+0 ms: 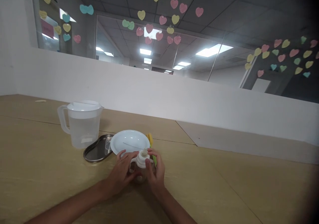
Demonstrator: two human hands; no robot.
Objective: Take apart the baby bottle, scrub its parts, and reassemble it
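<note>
A baby bottle point(142, 162) with a white collar, side handles and a pale teat stands upright between my two hands. My left hand point(122, 170) is closed on its left side, around the handle, with the thumb low on the clear body. My right hand point(156, 172) grips the right side near the collar, fingers behind and thumb in front. Both hands partly hide the body of the bottle. Just behind it is a white bowl point(137, 135) with a thin straight item across it, whose kind I cannot make out.
Left of the bowl lies a metal kidney-shaped tray point(96, 153) holding a small clear piece point(108, 143). A lidded translucent pitcher point(83, 127) stands farther left, its handle leftward. Something yellow and green point(150, 140) shows behind my right hand. A white wall point(139, 91) borders the wooden table point(211, 184).
</note>
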